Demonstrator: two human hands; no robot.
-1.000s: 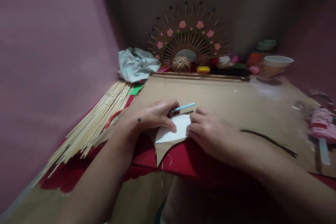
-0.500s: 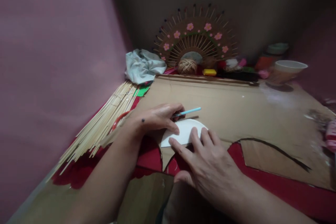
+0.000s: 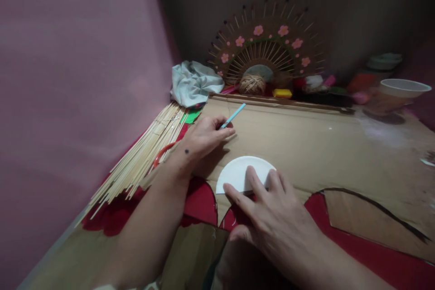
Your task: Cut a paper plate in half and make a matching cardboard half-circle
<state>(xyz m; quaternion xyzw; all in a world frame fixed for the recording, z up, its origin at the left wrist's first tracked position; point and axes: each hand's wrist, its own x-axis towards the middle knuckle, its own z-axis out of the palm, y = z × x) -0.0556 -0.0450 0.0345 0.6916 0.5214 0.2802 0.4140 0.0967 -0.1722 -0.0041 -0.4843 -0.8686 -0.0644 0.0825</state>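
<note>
A white half-round piece (image 3: 236,173) lies on the cardboard sheet, its straight edge towards me. My right hand (image 3: 268,208) rests on it from the right, fingers spread and fingertips on its surface. Up and to the left of it, my left hand (image 3: 209,136) is closed round a light blue stick (image 3: 234,115), which points up and to the right. The part of the stick inside the fingers is hidden. My left hand does not touch the white piece.
Thin wooden sticks (image 3: 142,154) lie at the left beside a pale cloth (image 3: 193,82). Behind the cardboard (image 3: 299,136) stand a flowered fan (image 3: 267,41), a twine ball (image 3: 252,84) and a yellow item (image 3: 282,93). A cup (image 3: 397,97) is at the right.
My left hand has lifted off the white piece and moved up and away with the blue stick, now tilted more steeply. My right hand stays on the piece. The view has shifted slightly.
</note>
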